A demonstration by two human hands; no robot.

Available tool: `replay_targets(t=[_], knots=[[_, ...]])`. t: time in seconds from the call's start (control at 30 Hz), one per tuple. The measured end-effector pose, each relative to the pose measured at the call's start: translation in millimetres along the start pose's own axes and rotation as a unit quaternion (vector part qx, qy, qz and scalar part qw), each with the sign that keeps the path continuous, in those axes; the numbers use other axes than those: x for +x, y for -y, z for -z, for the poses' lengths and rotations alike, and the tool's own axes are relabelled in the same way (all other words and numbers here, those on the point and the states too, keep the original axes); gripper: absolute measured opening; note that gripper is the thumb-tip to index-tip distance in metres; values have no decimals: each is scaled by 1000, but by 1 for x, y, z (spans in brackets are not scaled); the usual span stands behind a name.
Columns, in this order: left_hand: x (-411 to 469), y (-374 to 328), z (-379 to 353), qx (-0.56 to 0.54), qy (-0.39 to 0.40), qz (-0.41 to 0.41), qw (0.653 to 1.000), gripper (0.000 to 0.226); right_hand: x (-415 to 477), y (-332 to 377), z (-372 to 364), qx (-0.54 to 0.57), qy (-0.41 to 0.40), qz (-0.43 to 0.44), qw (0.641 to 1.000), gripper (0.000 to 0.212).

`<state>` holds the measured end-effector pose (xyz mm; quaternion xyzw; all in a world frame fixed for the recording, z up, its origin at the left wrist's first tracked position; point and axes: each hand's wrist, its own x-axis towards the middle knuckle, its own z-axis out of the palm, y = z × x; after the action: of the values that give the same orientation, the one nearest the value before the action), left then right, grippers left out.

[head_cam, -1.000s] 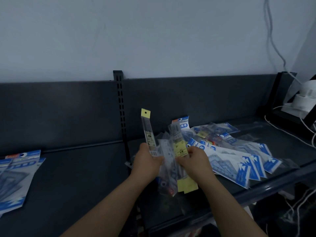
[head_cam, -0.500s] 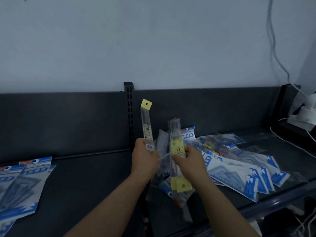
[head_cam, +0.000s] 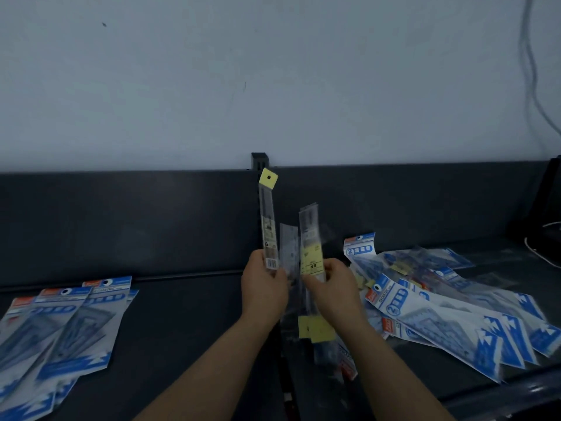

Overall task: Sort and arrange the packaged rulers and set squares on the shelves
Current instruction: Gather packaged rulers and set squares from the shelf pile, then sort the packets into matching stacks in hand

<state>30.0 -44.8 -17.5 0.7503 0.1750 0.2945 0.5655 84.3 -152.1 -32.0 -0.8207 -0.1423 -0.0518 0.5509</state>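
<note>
i see my left grip [head_cam: 263,287] pinching one packaged ruler [head_cam: 268,226] upright, my right grip [head_cam: 331,291] closed on a bundle of rulers [head_cam: 310,262] beside it. right of that lies a heap of set squares [head_cam: 449,311], packs marked "2"; left, a neater stack [head_cam: 60,326]. dark shelf [head_cam: 182,323], pale wall [head_cam: 273,71] behind.

Left hand [head_cam: 263,286] and right hand [head_cam: 331,291] raised, both gripping.

head-worn view, down onto shelf [head_cam: 182,329]
</note>
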Motion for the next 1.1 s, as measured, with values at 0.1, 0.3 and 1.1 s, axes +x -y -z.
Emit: replay_targets(t=[0.1,0.3,1.1], knots=[[3,-1,7,-10,-13,-7,1000,19,1,-6,-1,-11,18,-19,1000,15],[14,-8,24,28,-45,-25,998,15,-2,-17,8,6,9,-52,999,7],[0,3,43,-88,-114,57,988,17,6,6,-35,146,-62,-71,985,13]])
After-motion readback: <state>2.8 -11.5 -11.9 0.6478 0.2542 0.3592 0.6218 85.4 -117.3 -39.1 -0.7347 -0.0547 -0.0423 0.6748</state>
